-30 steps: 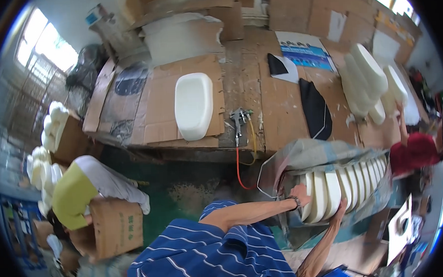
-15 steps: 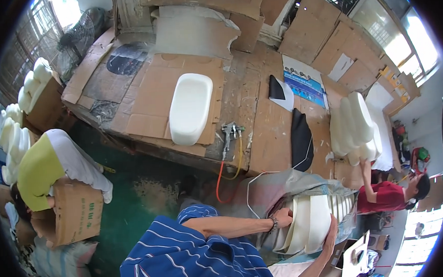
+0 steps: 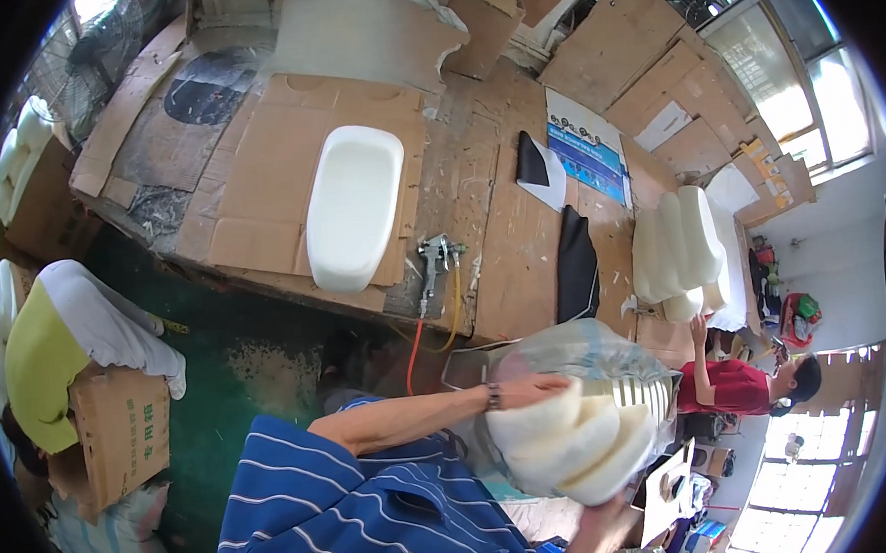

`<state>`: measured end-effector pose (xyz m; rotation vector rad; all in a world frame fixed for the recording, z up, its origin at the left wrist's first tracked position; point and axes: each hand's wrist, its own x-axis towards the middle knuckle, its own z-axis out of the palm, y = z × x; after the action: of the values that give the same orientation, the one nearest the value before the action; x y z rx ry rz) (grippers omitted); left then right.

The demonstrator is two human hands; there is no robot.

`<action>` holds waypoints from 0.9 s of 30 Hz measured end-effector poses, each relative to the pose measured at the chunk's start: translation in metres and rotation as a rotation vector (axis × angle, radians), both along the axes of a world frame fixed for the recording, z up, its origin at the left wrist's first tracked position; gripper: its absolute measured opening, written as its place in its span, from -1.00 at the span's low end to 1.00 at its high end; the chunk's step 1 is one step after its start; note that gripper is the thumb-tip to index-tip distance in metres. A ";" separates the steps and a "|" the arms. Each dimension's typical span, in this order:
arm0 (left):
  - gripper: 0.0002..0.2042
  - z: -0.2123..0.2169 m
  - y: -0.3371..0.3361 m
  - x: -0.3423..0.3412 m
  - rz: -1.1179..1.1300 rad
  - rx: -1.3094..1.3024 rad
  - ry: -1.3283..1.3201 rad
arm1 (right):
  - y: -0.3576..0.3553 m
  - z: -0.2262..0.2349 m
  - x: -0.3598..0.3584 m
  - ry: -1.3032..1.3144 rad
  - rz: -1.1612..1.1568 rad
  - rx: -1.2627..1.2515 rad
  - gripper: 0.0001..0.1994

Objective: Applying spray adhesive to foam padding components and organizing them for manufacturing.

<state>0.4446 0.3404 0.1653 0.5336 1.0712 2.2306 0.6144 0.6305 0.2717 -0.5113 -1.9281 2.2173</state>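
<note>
Between my two hands is a bunch of cream foam pads point(image 3: 562, 435), curved and pressed against one another. My left hand point(image 3: 534, 390) grips the bunch along its upper edge, a dark bracelet on the wrist. My right hand point(image 3: 598, 524), somewhat smeared by motion, holds the lower edge; its fingers are partly hidden. Right behind them is a large translucent plastic sack point(image 3: 567, 350), with more foam pads point(image 3: 645, 396) standing in a row inside its mouth. A single white foam pad point(image 3: 356, 209) with a raised rim lies on cardboard on the workbench point(image 3: 448, 176).
A spray gun point(image 3: 434, 262) with orange and yellow hoses sits at the bench edge. Black fabric pieces point(image 3: 575, 265) and stacked foam pads point(image 3: 677, 239) lie farther right. One person in red point(image 3: 739, 386) stands right; another in yellow-green point(image 3: 36, 358) bends over a carton point(image 3: 121, 434) at left.
The foam pads between my hands have come out of the sack toward me and tilted. Both hands moved with them, slightly left. The whole view has shifted a little.
</note>
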 end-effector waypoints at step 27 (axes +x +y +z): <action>-0.10 0.067 -0.228 0.012 0.398 0.598 -0.328 | -0.128 0.037 -0.241 -0.027 0.518 0.356 -0.08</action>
<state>0.4563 0.1119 0.2320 0.1774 0.3470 2.8741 0.3733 0.5024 0.3083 0.0193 -2.6280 2.0372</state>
